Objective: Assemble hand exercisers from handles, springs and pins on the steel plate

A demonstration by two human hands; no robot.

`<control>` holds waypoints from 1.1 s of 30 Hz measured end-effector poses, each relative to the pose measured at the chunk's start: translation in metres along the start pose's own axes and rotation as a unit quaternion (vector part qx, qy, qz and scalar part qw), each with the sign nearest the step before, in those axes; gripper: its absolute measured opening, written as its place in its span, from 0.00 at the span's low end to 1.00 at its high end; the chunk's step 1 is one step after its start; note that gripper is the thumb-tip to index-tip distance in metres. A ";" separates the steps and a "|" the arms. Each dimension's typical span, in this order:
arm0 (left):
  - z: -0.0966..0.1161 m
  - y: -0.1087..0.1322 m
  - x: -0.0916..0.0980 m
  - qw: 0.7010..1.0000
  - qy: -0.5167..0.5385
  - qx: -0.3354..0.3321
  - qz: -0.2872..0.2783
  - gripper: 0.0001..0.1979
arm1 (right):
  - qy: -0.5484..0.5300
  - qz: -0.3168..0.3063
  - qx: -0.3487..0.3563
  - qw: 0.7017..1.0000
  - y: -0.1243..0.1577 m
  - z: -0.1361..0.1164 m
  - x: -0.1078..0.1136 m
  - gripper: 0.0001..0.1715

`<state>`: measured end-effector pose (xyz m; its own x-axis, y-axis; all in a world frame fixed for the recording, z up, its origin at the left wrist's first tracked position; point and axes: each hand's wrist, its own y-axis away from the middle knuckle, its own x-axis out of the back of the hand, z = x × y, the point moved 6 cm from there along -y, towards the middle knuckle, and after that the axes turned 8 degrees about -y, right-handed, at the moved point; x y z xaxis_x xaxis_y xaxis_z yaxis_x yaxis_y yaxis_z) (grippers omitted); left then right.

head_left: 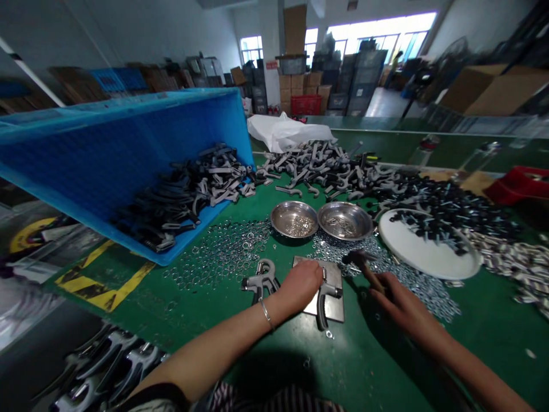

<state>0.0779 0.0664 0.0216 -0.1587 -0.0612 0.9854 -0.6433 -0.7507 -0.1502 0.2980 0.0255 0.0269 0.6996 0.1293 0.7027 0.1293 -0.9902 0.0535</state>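
My left hand [300, 285] is closed over a flat metal plate [337, 309], its fingers on the upper end of a grey and black hand grip strengthener [322, 309]. Part of that piece is hidden under the fingers. My right hand [397, 297] is wrapped round the wooden handle of a hammer [364, 264], whose dark head is raised a little to the right of the plate. Left of my left wrist lies another hand grip strengthener [262, 280] on the green table. A small metal piece [329, 334] lies just below the plate.
A tipped blue crate [171, 131] holds many grey and black handles. Two steel bowls [295, 213] of small parts stand behind the plate. Loose rings [223, 254] and nuts [412, 286] cover the table around them. A white tray [403, 246] with black-headed bolts sits at right.
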 end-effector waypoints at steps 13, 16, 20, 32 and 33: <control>0.022 0.043 -0.014 0.946 0.154 0.282 0.033 0.51 | 0.055 -0.082 0.068 0.993 -0.014 -0.047 -0.014 0.17; 0.026 0.041 -0.018 0.941 0.187 0.281 0.033 0.49 | 0.075 -0.101 0.072 0.989 -0.001 -0.059 -0.018 0.18; 0.024 0.042 -0.017 0.945 0.174 0.272 0.048 0.49 | 0.041 -0.122 0.036 0.991 0.009 -0.053 -0.026 0.16; -0.026 0.030 -0.010 0.848 0.429 0.311 0.009 0.24 | 0.151 0.099 0.008 0.984 0.039 0.048 0.028 0.21; -0.033 0.033 -0.004 0.872 0.380 0.307 0.036 0.24 | 0.192 0.119 0.044 0.973 0.026 0.045 0.031 0.21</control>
<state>0.0323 0.0634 0.0102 -0.7830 0.1553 0.6023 -0.1260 -0.9878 0.0910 0.3546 0.0062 0.0182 0.4044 -0.1487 0.9024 0.0668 -0.9793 -0.1913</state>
